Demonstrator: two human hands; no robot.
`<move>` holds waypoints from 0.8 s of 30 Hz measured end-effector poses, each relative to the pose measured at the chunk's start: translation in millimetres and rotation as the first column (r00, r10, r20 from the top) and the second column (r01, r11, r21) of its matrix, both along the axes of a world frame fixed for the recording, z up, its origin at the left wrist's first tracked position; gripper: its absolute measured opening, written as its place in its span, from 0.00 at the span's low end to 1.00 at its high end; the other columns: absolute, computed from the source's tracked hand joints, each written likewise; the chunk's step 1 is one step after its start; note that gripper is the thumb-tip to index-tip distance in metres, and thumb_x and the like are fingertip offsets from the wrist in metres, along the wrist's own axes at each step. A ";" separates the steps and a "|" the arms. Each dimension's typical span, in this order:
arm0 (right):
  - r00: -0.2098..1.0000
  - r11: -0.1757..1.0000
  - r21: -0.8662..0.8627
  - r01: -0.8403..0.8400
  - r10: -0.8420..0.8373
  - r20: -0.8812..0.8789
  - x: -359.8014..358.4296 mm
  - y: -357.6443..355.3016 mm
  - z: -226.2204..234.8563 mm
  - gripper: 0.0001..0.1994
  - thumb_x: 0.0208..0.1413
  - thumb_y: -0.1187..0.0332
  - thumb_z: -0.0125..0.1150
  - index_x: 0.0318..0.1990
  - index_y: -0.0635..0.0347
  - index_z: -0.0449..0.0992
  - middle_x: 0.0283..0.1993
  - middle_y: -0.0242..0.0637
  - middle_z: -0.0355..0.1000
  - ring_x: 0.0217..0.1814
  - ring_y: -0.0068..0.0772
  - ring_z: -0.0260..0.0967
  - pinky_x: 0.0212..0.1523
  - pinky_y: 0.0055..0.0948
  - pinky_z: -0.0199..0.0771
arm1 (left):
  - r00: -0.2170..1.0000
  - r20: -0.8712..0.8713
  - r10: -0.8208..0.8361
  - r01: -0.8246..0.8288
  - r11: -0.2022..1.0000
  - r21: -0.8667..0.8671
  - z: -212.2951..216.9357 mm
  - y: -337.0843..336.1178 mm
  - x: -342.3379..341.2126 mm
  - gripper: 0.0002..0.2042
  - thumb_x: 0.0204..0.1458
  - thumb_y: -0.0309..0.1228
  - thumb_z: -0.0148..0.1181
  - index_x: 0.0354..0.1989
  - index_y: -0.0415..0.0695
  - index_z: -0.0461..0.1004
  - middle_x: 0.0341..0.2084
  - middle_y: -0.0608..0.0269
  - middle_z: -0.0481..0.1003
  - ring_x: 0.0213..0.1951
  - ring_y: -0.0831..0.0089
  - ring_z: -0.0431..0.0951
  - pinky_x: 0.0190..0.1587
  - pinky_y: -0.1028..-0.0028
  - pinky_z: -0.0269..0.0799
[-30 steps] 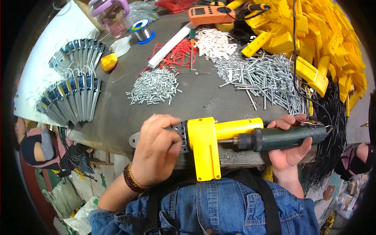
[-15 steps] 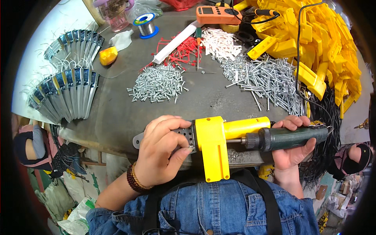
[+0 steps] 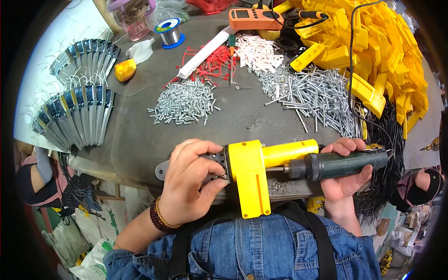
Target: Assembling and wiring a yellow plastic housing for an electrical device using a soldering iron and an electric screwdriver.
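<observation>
My left hand [image 3: 190, 179] is closed on a perforated metal part [image 3: 162, 171] with a rounded, holed end. That part meets a yellow plastic handle housing [image 3: 252, 182] in front of my chest. Thumb and index finger pinch right beside the housing, over a small bit of metal I cannot make out. My right hand [image 3: 344, 186] is wrapped round a dark green electric screwdriver [image 3: 343, 165], which lies level. Its shaft [image 3: 276, 168] points left into the housing, below the yellow tube-shaped grip [image 3: 291, 152]; the tip is hidden.
Small screws [image 3: 184, 102], long screws [image 3: 322, 100], red pieces [image 3: 214, 63] and white pieces [image 3: 256, 53] lie in piles. Yellow housings [image 3: 368, 42] heap up at the right. Metal parts with wires [image 3: 77, 114] stand left. A solder spool [image 3: 169, 33] and an orange meter [image 3: 254, 19] sit at the back.
The view has shifted slightly, so the table things sit a little further left. Both hands keep their holds on the metal part and the screwdriver.
</observation>
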State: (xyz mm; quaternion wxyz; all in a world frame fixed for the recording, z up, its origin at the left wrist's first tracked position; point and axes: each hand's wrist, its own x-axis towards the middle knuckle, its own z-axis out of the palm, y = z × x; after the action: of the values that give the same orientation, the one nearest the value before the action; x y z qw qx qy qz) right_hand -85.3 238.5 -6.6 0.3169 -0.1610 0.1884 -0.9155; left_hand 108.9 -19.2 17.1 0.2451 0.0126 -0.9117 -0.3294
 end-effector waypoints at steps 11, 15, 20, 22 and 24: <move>1.000 0.998 -0.061 -0.017 0.018 0.024 0.1 -1.2 -5.4 0.24 0.41 0.61 0.81 0.41 0.38 0.68 0.43 0.19 0.62 0.48 0.22 0.63 0.70 0.40 0.56 | 0.995 -0.074 0.060 -0.059 0.998 0.019 -9.6 4.7 -2.0 0.13 0.35 0.29 0.75 0.27 0.48 0.74 0.30 0.69 0.76 0.35 0.65 0.75 0.52 0.57 0.66; 0.999 0.996 -0.084 -0.021 0.023 0.026 0.5 -1.6 -1.8 0.24 0.41 0.63 0.81 0.40 0.39 0.68 0.43 0.19 0.62 0.48 0.21 0.63 0.70 0.40 0.56 | 0.993 -0.097 0.066 -0.062 0.997 0.041 -12.9 4.1 -3.1 0.13 0.35 0.29 0.76 0.26 0.49 0.74 0.27 0.71 0.76 0.32 0.66 0.75 0.53 0.55 0.65; 0.991 0.975 -0.181 -0.129 0.118 -0.066 -7.6 -1.8 -7.1 0.28 0.40 0.67 0.82 0.48 0.36 0.73 0.41 0.18 0.63 0.47 0.21 0.63 0.70 0.39 0.55 | 0.992 -0.119 0.052 -0.045 0.997 0.056 -15.1 2.5 -2.3 0.13 0.35 0.29 0.76 0.27 0.49 0.75 0.25 0.71 0.76 0.30 0.68 0.75 0.54 0.56 0.66; 0.985 0.980 -0.137 -0.147 0.133 -0.106 -5.8 4.3 3.7 0.28 0.39 0.68 0.82 0.48 0.36 0.73 0.41 0.18 0.63 0.46 0.20 0.63 0.70 0.39 0.55 | 0.994 -0.108 0.034 -0.028 0.998 0.062 -17.1 1.1 1.3 0.13 0.35 0.30 0.77 0.27 0.49 0.75 0.27 0.70 0.76 0.32 0.66 0.76 0.54 0.56 0.66; 0.941 0.968 -0.115 -0.223 0.183 -0.285 -15.2 7.1 13.1 0.24 0.40 0.69 0.81 0.41 0.39 0.70 0.40 0.16 0.63 0.45 0.20 0.63 0.70 0.42 0.55 | 0.995 -0.098 0.014 -0.007 0.998 0.068 -13.6 1.4 -0.3 0.13 0.36 0.30 0.77 0.26 0.49 0.75 0.28 0.69 0.77 0.34 0.65 0.76 0.54 0.57 0.66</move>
State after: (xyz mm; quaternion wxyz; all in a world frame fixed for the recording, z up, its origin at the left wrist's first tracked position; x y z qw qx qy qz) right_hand -100.5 245.6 6.6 0.3681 -0.3268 0.1450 -0.8583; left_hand 108.6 -17.8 3.6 0.2910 0.0092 -0.8868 -0.3589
